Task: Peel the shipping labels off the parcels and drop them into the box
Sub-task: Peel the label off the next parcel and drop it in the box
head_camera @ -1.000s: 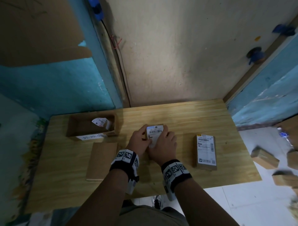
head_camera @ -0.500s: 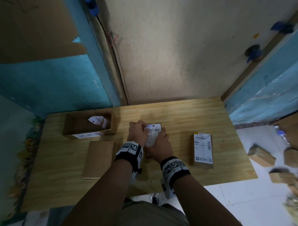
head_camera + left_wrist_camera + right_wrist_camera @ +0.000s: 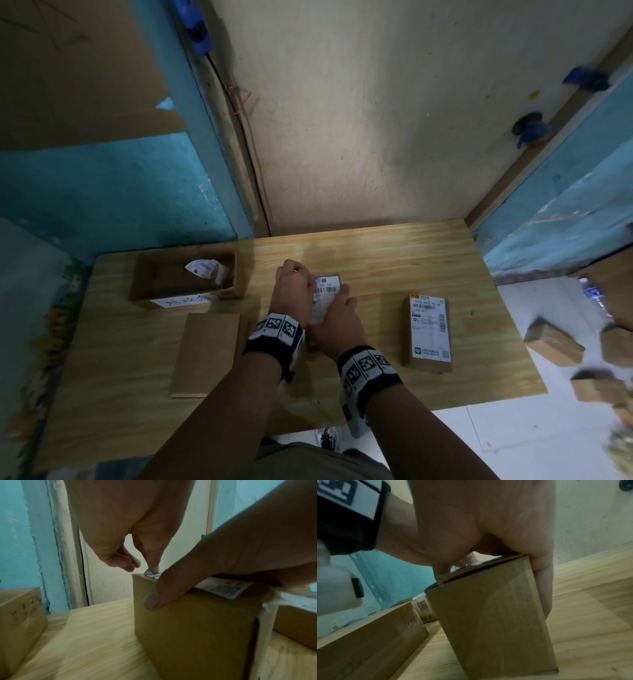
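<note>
Label [image 3: 325, 294]: on top of the mid-table parcel [image 3: 188, 622], far corner lifted.
Left hand [image 3: 294, 291]: pinched that corner.
Right hand [image 3: 337, 325]: gripped the parcel.
Count: three parcels on table [image 3: 411, 260], one open box [image 3: 150, 274] holding one peeled label [image 3: 202, 268].
Left wrist only: pinch visible.

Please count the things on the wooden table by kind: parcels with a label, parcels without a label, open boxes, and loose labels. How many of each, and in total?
Parcels with a label: 2, the held parcel and the right parcel
Parcels without a label: 1, the plain parcel
Open boxes: 1, the open box
Loose labels: 1, the peeled label in that box
Total: 5
</note>
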